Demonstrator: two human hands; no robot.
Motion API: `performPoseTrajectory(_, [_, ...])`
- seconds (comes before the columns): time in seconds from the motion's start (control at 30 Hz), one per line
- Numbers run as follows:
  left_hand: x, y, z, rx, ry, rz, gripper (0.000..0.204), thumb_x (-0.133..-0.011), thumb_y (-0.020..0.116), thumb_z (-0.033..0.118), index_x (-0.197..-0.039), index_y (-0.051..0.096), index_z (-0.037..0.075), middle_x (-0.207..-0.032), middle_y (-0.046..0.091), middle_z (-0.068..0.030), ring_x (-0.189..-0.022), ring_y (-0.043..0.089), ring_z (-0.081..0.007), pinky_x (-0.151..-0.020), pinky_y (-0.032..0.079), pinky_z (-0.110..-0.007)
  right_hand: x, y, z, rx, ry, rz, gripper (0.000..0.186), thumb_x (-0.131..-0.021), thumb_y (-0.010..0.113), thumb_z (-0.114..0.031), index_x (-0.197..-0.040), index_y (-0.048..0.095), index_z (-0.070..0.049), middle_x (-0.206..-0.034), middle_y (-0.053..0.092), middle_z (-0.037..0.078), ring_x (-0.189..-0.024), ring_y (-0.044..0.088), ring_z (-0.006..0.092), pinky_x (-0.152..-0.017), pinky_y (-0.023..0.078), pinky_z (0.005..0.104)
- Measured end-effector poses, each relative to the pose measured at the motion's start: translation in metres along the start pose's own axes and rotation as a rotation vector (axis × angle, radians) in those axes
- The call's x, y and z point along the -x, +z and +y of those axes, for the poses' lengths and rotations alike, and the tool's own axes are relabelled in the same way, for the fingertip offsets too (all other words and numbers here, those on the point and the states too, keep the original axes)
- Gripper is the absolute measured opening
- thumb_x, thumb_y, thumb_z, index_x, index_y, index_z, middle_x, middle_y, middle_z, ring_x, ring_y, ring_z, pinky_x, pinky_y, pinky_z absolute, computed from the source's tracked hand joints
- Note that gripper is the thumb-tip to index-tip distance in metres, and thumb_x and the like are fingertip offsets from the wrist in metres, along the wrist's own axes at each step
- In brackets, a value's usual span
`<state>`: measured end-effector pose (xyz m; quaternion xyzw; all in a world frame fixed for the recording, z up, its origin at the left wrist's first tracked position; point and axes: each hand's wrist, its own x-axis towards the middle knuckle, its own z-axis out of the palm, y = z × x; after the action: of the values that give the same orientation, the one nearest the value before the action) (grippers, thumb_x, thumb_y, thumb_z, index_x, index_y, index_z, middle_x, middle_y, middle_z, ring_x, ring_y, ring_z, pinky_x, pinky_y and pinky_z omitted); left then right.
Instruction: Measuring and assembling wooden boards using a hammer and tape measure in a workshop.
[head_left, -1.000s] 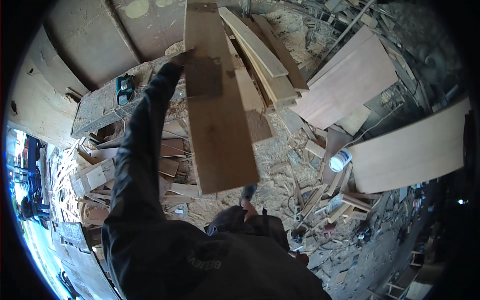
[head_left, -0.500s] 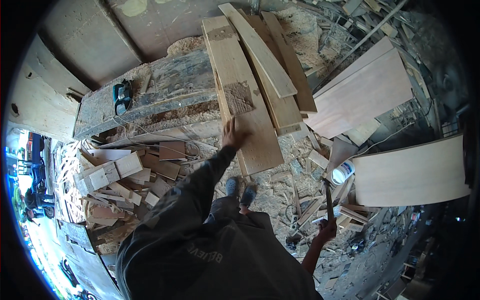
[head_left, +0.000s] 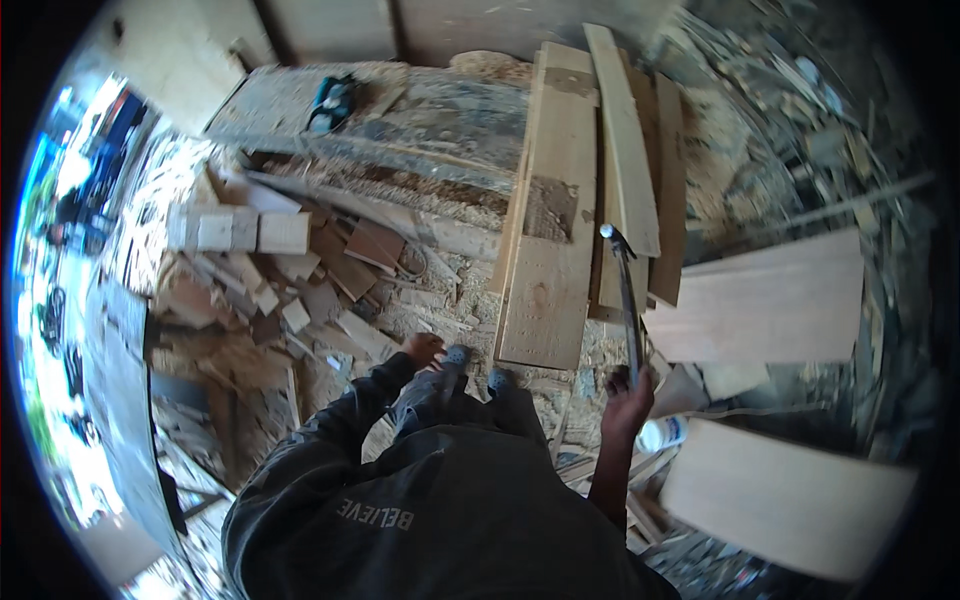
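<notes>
My right hand [head_left: 629,396] is closed around the handle of a hammer [head_left: 631,300], which stands raised with its metal head up, in front of the right-hand boards. Near my feet, my left hand [head_left: 425,350] hangs with nothing in it and its fingers loosely apart, touching no wood. Ahead of me a wide pale board [head_left: 545,290] lies on top of another plank, with a rough brown patch across its middle. Just right of it, a narrower plank [head_left: 630,150] rests over other boards.
On the dusty bench [head_left: 440,110] sits a teal power tool [head_left: 333,103]. Wood offcuts [head_left: 330,255] are heaped at the left. To the right are a white bucket [head_left: 661,434], a curved panel [head_left: 790,490] and a flat sheet [head_left: 770,300]. Shavings cover the floor.
My left hand has come off the wide board and drawn back toward my body. My right hand has lifted the hammer up and forward, beside the boards. The view has shifted left.
</notes>
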<state>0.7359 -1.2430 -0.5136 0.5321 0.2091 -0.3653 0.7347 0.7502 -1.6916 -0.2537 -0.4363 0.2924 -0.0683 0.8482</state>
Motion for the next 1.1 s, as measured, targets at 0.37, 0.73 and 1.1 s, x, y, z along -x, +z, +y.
performPoseTrajectory(0.37, [0.247, 0.066, -0.222, -0.026, -0.01, 1.433, 0.069, -0.094, 0.057, 0.068, -0.074, 0.077, 0.006, -0.068, 0.072, -0.0144, -0.069, 0.072, -0.0314, -0.073, 0.055, -0.043, -0.01, 0.128, 0.082, 0.776, 0.304, -0.838, 0.024, -0.104, 0.06, -0.026, -0.108, 0.067, -0.003, -0.082, 0.069, 0.005, -0.068, 0.065, 0.0121, -0.063, 0.054, 0.0263])
performPoseTrajectory(0.73, [0.297, 0.27, -0.546, 1.557, 0.086, 1.308, 0.017, -0.085, 0.065, 0.02, -0.081, 0.069, 0.004, -0.066, 0.066, -0.0105, -0.052, 0.063, -0.0227, -0.05, 0.052, -0.04, 0.248, 0.222, 0.235, 1.522, -0.542, -1.967, 0.037, -0.095, 0.061, -0.04, -0.109, 0.075, -0.008, -0.089, 0.074, 0.022, -0.087, 0.072, 0.0412, -0.079, 0.056, 0.0483])
performPoseTrajectory(1.1, [0.287, 0.146, -0.543, 0.496, -0.571, 1.619, 0.04, -0.094, 0.063, 0.029, -0.127, 0.067, 0.008, -0.125, 0.07, -0.0198, -0.107, 0.069, -0.0406, -0.084, 0.057, -0.042, 0.372, 0.256, 0.417, 1.574, 0.105, -1.942, 0.039, -0.099, 0.059, -0.035, -0.109, 0.073, 0.001, -0.071, 0.07, 0.01, -0.061, 0.068, 0.0163, -0.059, 0.053, 0.0329])
